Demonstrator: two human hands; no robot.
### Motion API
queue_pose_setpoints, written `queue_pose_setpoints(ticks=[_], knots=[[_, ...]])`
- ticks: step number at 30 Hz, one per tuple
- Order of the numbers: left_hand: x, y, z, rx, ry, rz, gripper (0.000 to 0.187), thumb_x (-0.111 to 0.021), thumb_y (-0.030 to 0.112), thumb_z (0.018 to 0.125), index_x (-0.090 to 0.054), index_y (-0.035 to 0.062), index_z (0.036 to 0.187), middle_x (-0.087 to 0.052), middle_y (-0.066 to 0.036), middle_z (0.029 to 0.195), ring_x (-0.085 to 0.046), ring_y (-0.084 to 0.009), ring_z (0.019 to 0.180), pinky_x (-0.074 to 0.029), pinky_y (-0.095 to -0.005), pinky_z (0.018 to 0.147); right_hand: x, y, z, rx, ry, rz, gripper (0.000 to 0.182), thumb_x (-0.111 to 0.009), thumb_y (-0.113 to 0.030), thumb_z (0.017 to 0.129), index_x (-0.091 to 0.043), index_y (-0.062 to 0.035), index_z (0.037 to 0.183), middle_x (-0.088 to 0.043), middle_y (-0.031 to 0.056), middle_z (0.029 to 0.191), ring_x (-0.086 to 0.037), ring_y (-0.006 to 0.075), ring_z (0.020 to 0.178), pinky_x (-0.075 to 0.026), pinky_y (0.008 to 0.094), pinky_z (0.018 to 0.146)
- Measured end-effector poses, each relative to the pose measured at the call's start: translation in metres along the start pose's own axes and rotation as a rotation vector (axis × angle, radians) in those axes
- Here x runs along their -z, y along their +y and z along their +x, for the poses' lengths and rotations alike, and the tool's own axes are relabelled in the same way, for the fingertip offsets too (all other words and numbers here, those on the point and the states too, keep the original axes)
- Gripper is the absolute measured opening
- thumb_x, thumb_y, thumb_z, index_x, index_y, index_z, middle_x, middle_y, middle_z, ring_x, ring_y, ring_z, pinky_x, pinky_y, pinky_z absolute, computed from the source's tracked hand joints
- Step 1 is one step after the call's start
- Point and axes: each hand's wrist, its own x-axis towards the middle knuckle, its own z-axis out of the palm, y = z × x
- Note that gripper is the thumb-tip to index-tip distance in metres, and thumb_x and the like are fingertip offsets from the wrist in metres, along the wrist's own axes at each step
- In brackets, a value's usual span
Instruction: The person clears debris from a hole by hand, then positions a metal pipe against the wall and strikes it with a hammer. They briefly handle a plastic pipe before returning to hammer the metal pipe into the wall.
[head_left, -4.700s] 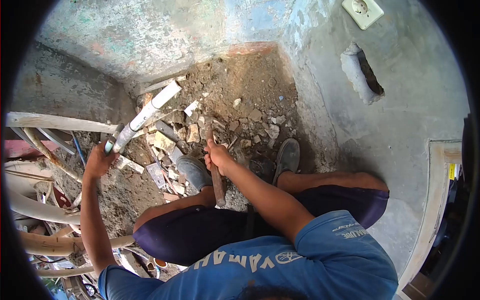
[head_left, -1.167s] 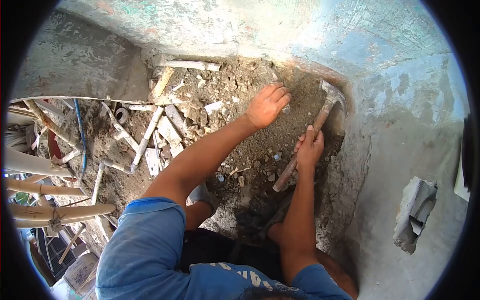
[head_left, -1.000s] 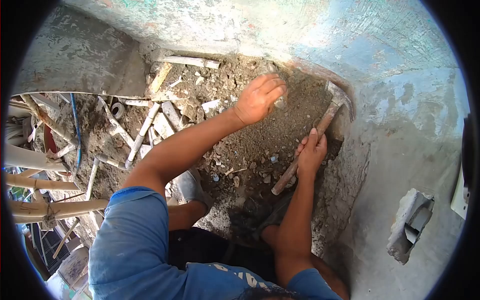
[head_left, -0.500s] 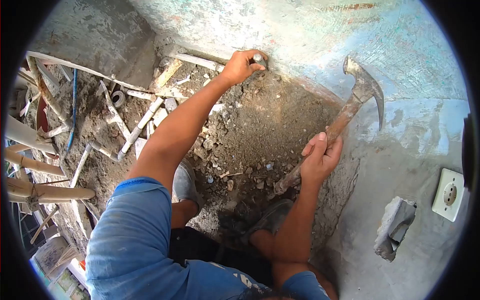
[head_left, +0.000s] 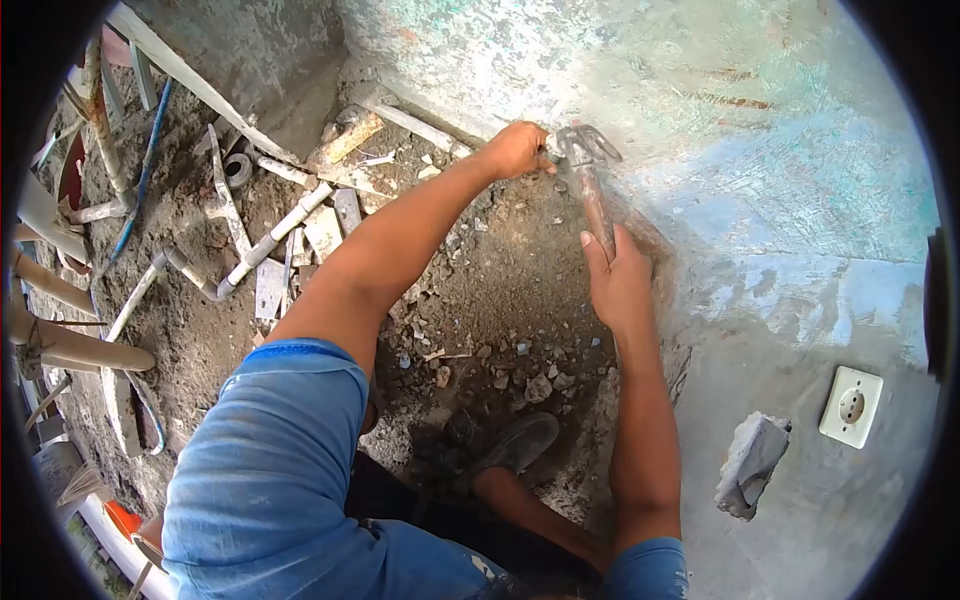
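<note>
My left hand (head_left: 517,150) is closed around a short metal chisel at the foot of the painted wall (head_left: 690,110). In the earlier frame the chisel's round end shows; now hand and hammer hide nearly all of it. A claw hammer (head_left: 594,190) with a worn wooden handle is gripped in my right hand (head_left: 622,285). Its head is right beside my left hand, over the chisel's end, with the claw pointing right. Whether the metal touches cannot be made out. Loose soil and rubble (head_left: 510,270) lie below both hands.
Pale pipes (head_left: 275,240), wood scraps (head_left: 353,138) and a blue hose (head_left: 140,200) litter the dirt on the left. Bamboo poles (head_left: 85,348) jut in there. At right, the grey wall carries a socket (head_left: 851,406) and a broken hole (head_left: 752,465). My shoe (head_left: 525,443) stands among stones.
The hammer has swung from raised at the right to the left and down, its head now by my left hand. My left hand keeps its hold at the wall base. The view has shifted slightly.
</note>
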Motion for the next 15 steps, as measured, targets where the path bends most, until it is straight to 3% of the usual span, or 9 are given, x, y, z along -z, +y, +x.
queue_pose_setpoints(ticks=[2, 5, 7, 9, 11, 13, 15], knots=[[0.008, 0.007, -0.002, -0.037, 0.006, -0.061, 0.03, -0.081, 0.019, 0.069, -0.069, 0.005, 0.092, -0.067, -0.015, 0.086, -0.064, -0.031, 0.081, -0.049, -0.0381, 0.074, 0.022, -0.024, -0.007, 0.038, 0.153, 0.11, 0.032, -0.056, -0.031, 0.095, -0.053, 0.0008, 0.102, -0.06, 0.0145, 0.069, -0.059, 0.028, 0.058, -0.045, 0.039, 0.057], [0.001, 0.004, -0.005, -0.044, 0.004, -0.097, 0.03, -0.081, 0.021, 0.07, -0.069, 0.0057, 0.093, -0.068, -0.014, 0.086, -0.065, -0.0283, 0.081, -0.049, -0.0377, 0.074, 0.061, -0.07, -0.015, 0.244, 0.551, 0.615, 0.027, -0.053, -0.028, 0.098, -0.049, -0.0017, 0.1, -0.047, -0.0016, 0.061, -0.043, 0.0042, 0.051, -0.034, 0.0212, 0.045], [0.002, 0.007, -0.003, -0.076, 0.033, -0.118, 0.03, -0.081, 0.021, 0.069, -0.069, 0.0058, 0.092, -0.067, -0.013, 0.083, -0.064, -0.0293, 0.077, -0.048, -0.0381, 0.07, 0.069, -0.082, -0.012, 0.442, 0.707, 0.791, 0.028, -0.046, -0.027, 0.1, -0.039, -0.0007, 0.106, -0.044, 0.0017, 0.06, -0.039, 0.0084, 0.046, -0.035, 0.0218, 0.042], [0.001, 0.006, -0.002, -0.09, 0.05, -0.093, 0.031, -0.082, 0.023, 0.068, -0.069, 0.0062, 0.091, -0.066, -0.013, 0.082, -0.063, -0.0297, 0.078, -0.047, -0.0394, 0.07, 0.036, -0.045, -0.006, 0.525, 0.644, 0.894, 0.03, -0.055, -0.028, 0.096, -0.046, 0.0003, 0.101, -0.052, 0.0065, 0.063, -0.049, 0.0142, 0.05, -0.038, 0.0268, 0.043], [0.0, 0.009, -0.004, -0.108, 0.061, -0.071, 0.032, -0.082, 0.024, 0.067, -0.07, 0.0067, 0.091, -0.066, -0.013, 0.082, -0.062, -0.0302, 0.078, -0.047, -0.0406, 0.07, -0.02, 0.019, -0.007, 0.229, 0.487, 0.185, 0.033, -0.057, -0.028, 0.094, -0.049, 0.0018, 0.102, -0.058, 0.016, 0.068, -0.06, 0.0287, 0.059, -0.045, 0.0385, 0.053], [0.003, 0.017, -0.008, -0.173, 0.066, 0.182, 0.033, -0.083, 0.028, 0.066, -0.071, 0.008, 0.089, -0.065, -0.013, 0.08, -0.061, -0.0305, 0.082, -0.045, -0.0437, 0.072, -0.022, 0.024, -0.001, -0.053, 0.078, -0.073, 0.033, -0.058, -0.028, 0.093, -0.052, 0.0022, 0.104, -0.061, 0.0218, 0.075, -0.063, 0.0383, 0.071, -0.045, 0.0458, 0.062], [0.004, 0.02, -0.004, -0.101, 0.03, 0.219, 0.033, -0.083, 0.029, 0.066, -0.072, 0.0089, 0.089, -0.067, -0.012, 0.082, -0.062, -0.0293, 0.088, -0.045, -0.0444, 0.077, -0.002, 0.01, 0.006, -0.02, 0.135, -0.03, 0.032, -0.058, -0.028, 0.093, -0.052, 0.0017, 0.104, -0.06, 0.0195, 0.072, -0.062, 0.0343, 0.068, -0.045, 0.044, 0.061]])
